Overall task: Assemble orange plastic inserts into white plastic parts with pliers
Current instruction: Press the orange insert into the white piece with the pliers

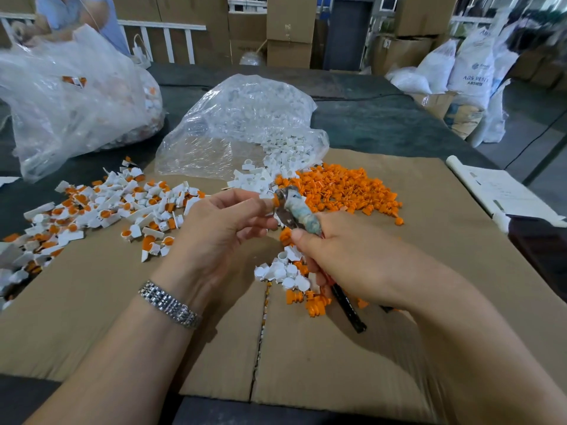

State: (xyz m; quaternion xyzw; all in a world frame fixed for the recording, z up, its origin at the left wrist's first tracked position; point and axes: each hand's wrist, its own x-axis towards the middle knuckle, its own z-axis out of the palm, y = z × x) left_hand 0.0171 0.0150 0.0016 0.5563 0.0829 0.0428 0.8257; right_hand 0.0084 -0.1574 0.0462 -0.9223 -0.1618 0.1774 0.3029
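While the left hand (228, 228) pinches a part at the tip of the pliers (296, 210) above the orange inserts (346, 188), the right hand (340, 256) grips the handles; a skewed squeeze could pop the insert loose or nip fingertips (267, 204)

Pliers (299, 214) handles under right-hand fingers (319, 240)
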